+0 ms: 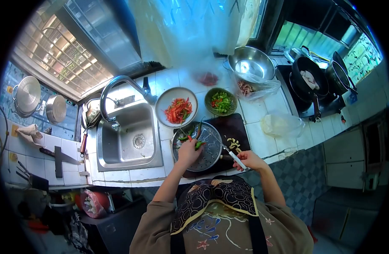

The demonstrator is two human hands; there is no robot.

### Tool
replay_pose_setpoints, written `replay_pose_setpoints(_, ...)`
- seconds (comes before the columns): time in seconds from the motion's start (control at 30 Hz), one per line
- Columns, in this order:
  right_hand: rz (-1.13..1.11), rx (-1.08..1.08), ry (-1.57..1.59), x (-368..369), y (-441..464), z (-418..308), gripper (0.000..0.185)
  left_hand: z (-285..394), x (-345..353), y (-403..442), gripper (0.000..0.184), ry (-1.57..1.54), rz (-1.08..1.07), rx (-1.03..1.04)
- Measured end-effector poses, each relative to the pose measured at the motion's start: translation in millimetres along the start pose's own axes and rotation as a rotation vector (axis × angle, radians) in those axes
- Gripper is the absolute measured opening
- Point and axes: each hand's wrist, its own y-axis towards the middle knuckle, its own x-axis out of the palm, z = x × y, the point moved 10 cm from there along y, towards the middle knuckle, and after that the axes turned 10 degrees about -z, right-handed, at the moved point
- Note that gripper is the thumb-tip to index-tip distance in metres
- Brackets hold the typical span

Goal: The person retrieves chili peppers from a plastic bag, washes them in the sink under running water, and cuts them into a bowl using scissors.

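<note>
My left hand [189, 154] reaches into a round metal colander [211, 154], its fingers closed around red and green chili peppers [199, 144]. More whole chilies [199, 129] lie at the colander's far side. At the colander's right edge, my right hand [250, 161] is closed on a white-handled tool [237, 158]; its far end points toward the colander, and I cannot make out its kind. Beneath the colander is a dark cutting board [233, 125], with small pale pieces [234, 144] on its right side.
Behind the colander stand a plate [164, 100] of sliced red peppers and a bowl [208, 111] of chopped greens. A sink [137, 139] is on the left. On the right are a plastic bag [281, 125], a large metal basin [253, 60] and a stove with a black wok [306, 89].
</note>
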Motion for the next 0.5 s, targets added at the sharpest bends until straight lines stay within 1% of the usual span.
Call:
replay_pose_setpoints(0.03, -0.01, -0.013, 0.02, -1, -1, -1, 0.016, 8, 5, 1, 0.025, 0.093, 0.012, 0.035)
replay_pose_setpoints(0.07, -0.034, -0.031, 0.019, -2, 0, -3, 0.021, 8, 13, 3, 0.028, 0.121, -0.06, 0.003)
replay_pose_setpoints(0.1, -0.042, -0.026, 0.015, -4, 1, -4, 0.021, 7, 12, 2, 0.028, 0.118, -0.057, -0.007)
replay_pose_setpoints(0.17, -0.039, -0.072, 0.028, -6, 3, -10, 0.019, 19, 9, -5, 0.038, 0.168, -0.061, 0.138)
replay_pose_setpoints(0.2, -0.051, -0.066, 0.029, -6, 5, -11, 0.019, 12, 8, -5, 0.038, 0.167, -0.063, 0.125)
replay_pose_setpoints(0.27, -0.037, -0.09, 0.029, -9, 10, -16, 0.019, -4, 8, -3, 0.042, -0.036, -0.144, 0.149)
replay_pose_setpoints(0.3, -0.045, -0.089, 0.034, -8, 12, -16, 0.019, -3, -3, -3, 0.042, -0.032, -0.147, 0.14)
replay_pose_setpoints(0.37, -0.049, -0.153, 0.045, -7, 14, -22, 0.02, -24, -19, -8, 0.037, -0.296, -0.203, -0.098)
replay_pose_setpoints(0.4, -0.037, -0.148, 0.057, -6, 14, -23, 0.018, -20, -42, -14, 0.03, -0.223, -0.033, -0.053)
replay_pose_setpoints(0.43, -0.035, -0.147, 0.059, -4, 16, -21, 0.018, -25, -42, -14, 0.03, -0.224, -0.036, -0.052)
replay_pose_setpoints(0.5, -0.019, -0.179, 0.029, -1, 19, -19, 0.017, -49, -33, -15, 0.025, -0.347, -0.085, -0.212)
